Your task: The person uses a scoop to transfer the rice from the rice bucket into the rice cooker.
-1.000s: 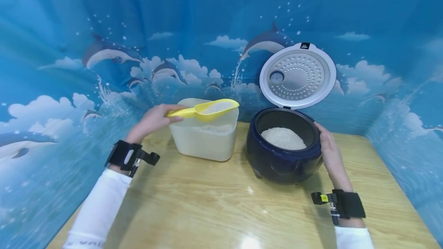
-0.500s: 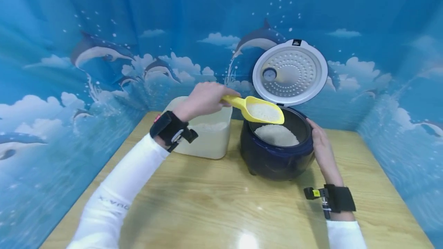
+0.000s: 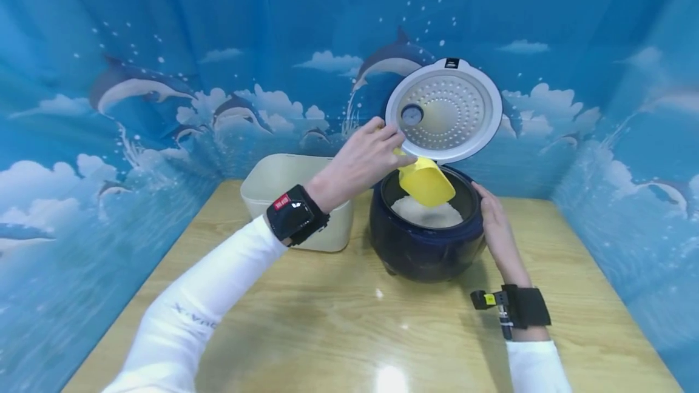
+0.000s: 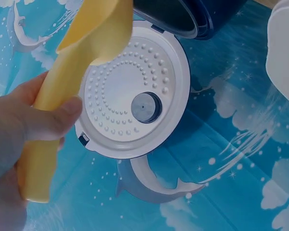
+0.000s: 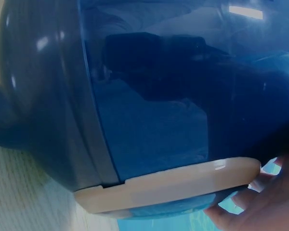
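Observation:
My left hand (image 3: pixel 367 159) grips the handle of a yellow scoop (image 3: pixel 426 183), which is tipped downward over the open rice cooker (image 3: pixel 423 255). In the left wrist view the thumb and fingers wrap round the scoop handle (image 4: pixel 45 144). White rice (image 3: pixel 417 214) lies in the cooker's dark pot, partly hidden by the scoop. My right hand (image 3: pixel 496 229) rests with its fingers along the right side of the cooker's rim. The right wrist view shows that hand's fingertips (image 5: pixel 221 217) at the cooker's dark blue body (image 5: pixel 154 120).
Upright behind the cooker stands its hinged lid (image 3: pixel 445 111), pale with a dotted metal plate. A cream bin (image 3: pixel 284 174) sits left of the cooker, partly behind my left forearm. The wood-grain table (image 3: pixel 327 332) meets a blue dolphin-print curtain (image 3: pixel 246 17) at the back and sides.
My left hand has carried the rice-filled scoop rightward from above the bin to above the cooker and turned it downward. The right hand stays at the cooker's rim.

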### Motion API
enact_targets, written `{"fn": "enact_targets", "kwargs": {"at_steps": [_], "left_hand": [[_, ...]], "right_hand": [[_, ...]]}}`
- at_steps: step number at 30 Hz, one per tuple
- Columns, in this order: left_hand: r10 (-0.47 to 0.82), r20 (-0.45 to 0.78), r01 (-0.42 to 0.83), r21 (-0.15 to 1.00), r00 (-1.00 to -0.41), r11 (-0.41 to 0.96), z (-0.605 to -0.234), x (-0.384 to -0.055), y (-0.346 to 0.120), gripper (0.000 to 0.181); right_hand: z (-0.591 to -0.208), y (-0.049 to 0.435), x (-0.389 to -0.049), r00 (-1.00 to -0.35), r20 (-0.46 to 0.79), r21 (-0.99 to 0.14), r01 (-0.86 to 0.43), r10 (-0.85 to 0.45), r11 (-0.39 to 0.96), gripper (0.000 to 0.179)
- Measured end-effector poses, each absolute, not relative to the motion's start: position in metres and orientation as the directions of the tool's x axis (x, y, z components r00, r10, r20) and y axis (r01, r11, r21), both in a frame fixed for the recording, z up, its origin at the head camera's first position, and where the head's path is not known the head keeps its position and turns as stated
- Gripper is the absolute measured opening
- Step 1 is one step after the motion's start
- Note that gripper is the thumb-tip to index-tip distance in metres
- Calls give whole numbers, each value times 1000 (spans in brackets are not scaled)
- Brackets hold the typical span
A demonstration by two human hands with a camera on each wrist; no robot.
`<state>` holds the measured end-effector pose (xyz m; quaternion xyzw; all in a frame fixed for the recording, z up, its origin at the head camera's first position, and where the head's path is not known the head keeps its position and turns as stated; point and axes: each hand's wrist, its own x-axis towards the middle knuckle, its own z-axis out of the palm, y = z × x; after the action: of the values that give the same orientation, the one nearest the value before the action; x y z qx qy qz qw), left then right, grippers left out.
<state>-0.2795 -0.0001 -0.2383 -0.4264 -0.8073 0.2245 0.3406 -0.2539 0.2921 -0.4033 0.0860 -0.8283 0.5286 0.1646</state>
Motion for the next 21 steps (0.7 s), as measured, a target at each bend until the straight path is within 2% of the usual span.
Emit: {"fn": "enact_targets", "kwargs": {"at_steps": [2,4,10,14,21], "left_hand": [[838,374,544,-639,-398,544,-238,-280,-2,44],[827,377,561,-610,-416,560,-239,-281,-4,46],[777,345,633,-452,-526,629,-247,-287,-15,56],[748,313,672,-329,-585,663,-254,-293,-26,49],[669,294,701,7,-683,713,-266,-300,-57,45]], "right_hand": [[-402,293,-255,-933,359,-849,-312,30,427,53],[-402,294,-255,-937,349,-851,-303,31,430,53],[-403,297,-255,-946,322,-856,-277,31,437,53],[-402,297,-255,-952,305,-862,-263,29,434,54],[-403,297,-256,-951,307,-861,-269,20,432,55]]}}
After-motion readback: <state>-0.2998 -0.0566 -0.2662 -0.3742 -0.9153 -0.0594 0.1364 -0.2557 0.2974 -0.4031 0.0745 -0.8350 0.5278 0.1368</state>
